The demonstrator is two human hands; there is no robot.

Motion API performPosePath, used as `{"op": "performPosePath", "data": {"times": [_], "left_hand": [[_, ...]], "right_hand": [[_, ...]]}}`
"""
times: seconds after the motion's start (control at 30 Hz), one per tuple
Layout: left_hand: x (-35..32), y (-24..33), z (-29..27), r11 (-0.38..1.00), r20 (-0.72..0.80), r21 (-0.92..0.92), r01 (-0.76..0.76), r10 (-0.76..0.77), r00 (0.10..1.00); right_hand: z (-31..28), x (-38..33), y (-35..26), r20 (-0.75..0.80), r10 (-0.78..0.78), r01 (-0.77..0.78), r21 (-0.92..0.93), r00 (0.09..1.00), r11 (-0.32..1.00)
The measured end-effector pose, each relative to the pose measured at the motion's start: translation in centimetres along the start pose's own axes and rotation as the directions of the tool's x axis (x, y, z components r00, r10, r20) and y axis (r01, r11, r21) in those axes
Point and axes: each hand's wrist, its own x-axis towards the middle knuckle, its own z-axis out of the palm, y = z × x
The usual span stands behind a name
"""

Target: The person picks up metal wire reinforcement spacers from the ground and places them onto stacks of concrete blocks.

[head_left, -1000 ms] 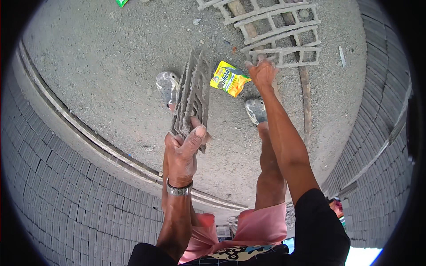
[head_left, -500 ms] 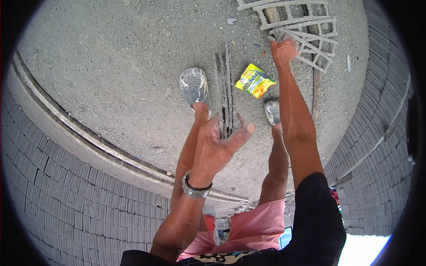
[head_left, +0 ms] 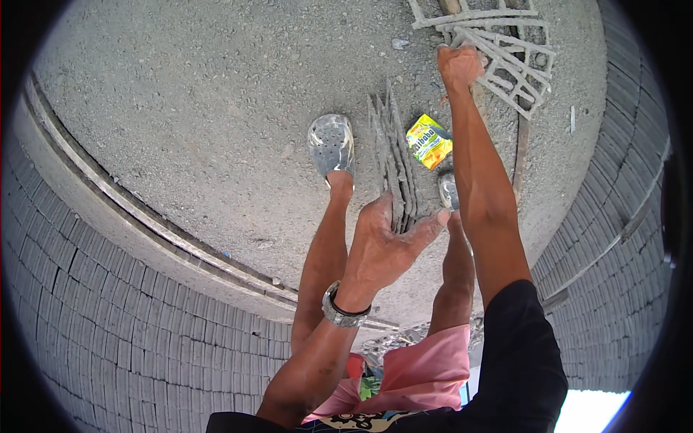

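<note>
Right hand [head_left: 460,66] had shifted upward, fingers clamped on grey lattice pieces [head_left: 514,63], upper right of frame. Left hand [head_left: 386,242], centre, gripped upright slat stack [head_left: 393,162]. Yellow packet [head_left: 429,141] lay uncollected on ground.

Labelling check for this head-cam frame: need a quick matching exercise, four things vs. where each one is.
Things:
1. left hand
2. right hand
3. yellow wrapper
4. wristwatch

Places:
A. lying on the gravelly ground between the feet
B. on the left wrist
C. gripping a stack of thin grey slabs held on edge
D. reaching to the grey lattice pieces at the top of the picture

Pairs: 1-C, 2-D, 3-A, 4-B
</note>
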Motion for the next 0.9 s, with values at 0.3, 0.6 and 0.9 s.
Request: {"op": "performPosePath", "data": {"times": [0.3,0.6,0.9], "left_hand": [[-0.6,-2.6,1.7,0.999,-0.052,-0.036,-0.033,0.031,0.998],[-1.5,-6.5,9.7,0.988,-0.013,0.002,-0.157,0.157,0.987],[-11.1,-4.0,6.4,0.975,-0.355,-0.168,-0.142,0.074,0.932]], "right_hand": [[-9.3,-0.2,1.4,0.373,0.183,-0.299,0.282,0.909,0.912],[-30.4,-3.9,17.2,0.445,0.031,-0.439,0.865,0.895,0.244],[-46.0,-14.4,39.9,0.582,0.360,-0.360,0.774,0.729,-0.521]]}}
